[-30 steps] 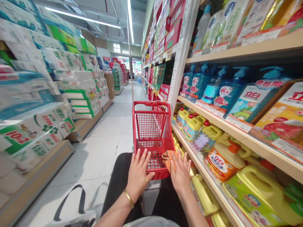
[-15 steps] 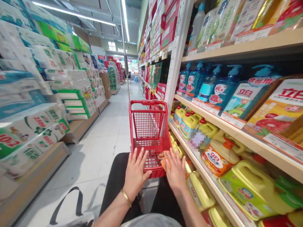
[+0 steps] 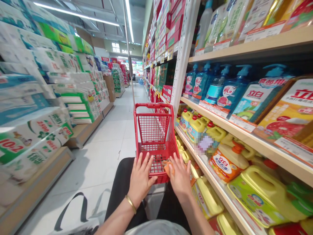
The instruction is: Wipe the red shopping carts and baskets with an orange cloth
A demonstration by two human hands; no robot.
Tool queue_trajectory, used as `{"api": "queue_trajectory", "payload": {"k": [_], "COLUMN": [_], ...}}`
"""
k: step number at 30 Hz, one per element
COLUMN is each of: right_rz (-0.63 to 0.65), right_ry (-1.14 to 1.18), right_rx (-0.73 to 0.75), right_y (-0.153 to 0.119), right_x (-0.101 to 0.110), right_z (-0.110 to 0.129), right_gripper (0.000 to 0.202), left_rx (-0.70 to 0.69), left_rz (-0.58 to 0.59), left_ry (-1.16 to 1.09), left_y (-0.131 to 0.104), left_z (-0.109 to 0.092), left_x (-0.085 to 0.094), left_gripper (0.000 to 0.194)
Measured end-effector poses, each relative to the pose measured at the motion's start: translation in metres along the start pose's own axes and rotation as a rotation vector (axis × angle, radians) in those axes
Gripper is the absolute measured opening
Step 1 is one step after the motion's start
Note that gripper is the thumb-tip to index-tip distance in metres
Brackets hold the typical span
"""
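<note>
A red plastic shopping basket or cart (image 3: pixel 154 114) with grid walls stands in front of my knees. Over its near left corner lies my left hand (image 3: pixel 140 174), palm down, with the fingers spread and nothing in them. My right hand (image 3: pixel 180 174) rests at the near right corner, its fingers stretched out too. Beneath its thumb side an orange cloth-like item (image 3: pixel 168 168) shows, partly covered by the hand. Whether the right hand presses on that item or only lies over it, I cannot tell.
Shelves on the right carry blue pump bottles (image 3: pixel 226 94) and yellow detergent jugs (image 3: pixel 264 192) close to my right arm. Stacked paper packs (image 3: pixel 36 133) line the left side. A tiled aisle (image 3: pixel 107 147) runs ahead. A dark strap (image 3: pixel 81 205) lies at the lower left.
My right hand has shifted slightly, and less of the orange item shows beside it. The left hand stays almost in place. The view has barely moved.
</note>
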State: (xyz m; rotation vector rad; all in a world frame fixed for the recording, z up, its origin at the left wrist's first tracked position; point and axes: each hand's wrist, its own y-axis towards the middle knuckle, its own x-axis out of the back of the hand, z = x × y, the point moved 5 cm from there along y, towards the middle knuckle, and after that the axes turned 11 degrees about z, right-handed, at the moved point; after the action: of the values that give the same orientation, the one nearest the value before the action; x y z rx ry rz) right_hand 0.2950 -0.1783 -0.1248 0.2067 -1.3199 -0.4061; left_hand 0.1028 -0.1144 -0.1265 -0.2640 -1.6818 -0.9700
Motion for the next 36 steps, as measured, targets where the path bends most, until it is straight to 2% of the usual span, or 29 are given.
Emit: {"api": "queue_trajectory", "payload": {"k": [2, 3, 5, 9, 11, 13, 16, 18, 20, 24, 26, 28, 32, 34, 36], "right_rz": [-0.011, -0.014, -0.017, -0.029, -0.022, -0.006, 0.0, -0.002, 0.0, -0.015, -0.002, 0.019, -0.002, -0.008, -0.017], "right_ry": [-0.012, -0.015, -0.013, -0.002, 0.002, 0.005, 0.007, 0.008, 0.016, 0.041, 0.044, 0.04, 0.009, -0.001, 0.004], "right_rx": [-0.082, -0.086, -0.028, 0.23, 0.294, 0.223, -0.003, -0.061, -0.008, 0.234, 0.299, 0.244, -0.036, -0.069, -0.013], "right_y": [0.002, 0.002, -0.002, -0.013, -0.015, -0.01, -0.002, 0.0, -0.002, -0.012, -0.013, -0.008, 0.004, 0.005, 0.002], "right_x": [0.005, 0.004, -0.004, -0.022, -0.022, -0.015, 0.0, 0.002, -0.004, -0.022, -0.022, -0.013, 0.01, 0.009, -0.002], "right_z": [-0.017, -0.017, 0.001, 0.058, 0.063, 0.043, -0.003, -0.014, 0.001, 0.061, 0.07, 0.054, -0.007, -0.013, 0.005], "right_gripper": [0.047, 0.048, 0.047, 0.052, 0.055, 0.051, 0.048, 0.049, 0.048, 0.05, 0.051, 0.049, 0.047, 0.048, 0.047], "left_rx": [0.001, 0.0, -0.001, 0.013, 0.016, 0.013, 0.012, 0.011, 0.01, 0.017, 0.012, 0.001, 0.003, 0.009, 0.011], "left_rz": [-0.005, -0.007, -0.01, -0.013, -0.019, -0.022, -0.027, -0.033, -0.033, -0.013, -0.005, -0.01, -0.025, -0.021, -0.013], "left_ry": [-0.008, -0.011, -0.013, -0.011, -0.007, -0.006, -0.017, -0.026, -0.03, -0.022, -0.015, -0.017, -0.043, -0.053, -0.056], "left_y": [0.001, 0.001, 0.001, -0.001, -0.001, -0.001, 0.0, 0.001, 0.001, 0.0, 0.0, 0.0, 0.001, 0.001, 0.001], "left_z": [-0.002, -0.004, -0.005, -0.002, 0.001, 0.002, 0.0, -0.002, -0.004, -0.001, 0.001, 0.002, -0.002, -0.005, -0.006], "left_x": [-0.002, -0.002, -0.002, 0.002, 0.005, 0.005, 0.003, 0.001, 0.0, 0.001, 0.002, 0.003, 0.003, 0.003, 0.002], "left_gripper": [0.087, 0.088, 0.088, 0.081, 0.078, 0.079, 0.083, 0.084, 0.083, 0.078, 0.078, 0.08, 0.081, 0.081, 0.082]}}
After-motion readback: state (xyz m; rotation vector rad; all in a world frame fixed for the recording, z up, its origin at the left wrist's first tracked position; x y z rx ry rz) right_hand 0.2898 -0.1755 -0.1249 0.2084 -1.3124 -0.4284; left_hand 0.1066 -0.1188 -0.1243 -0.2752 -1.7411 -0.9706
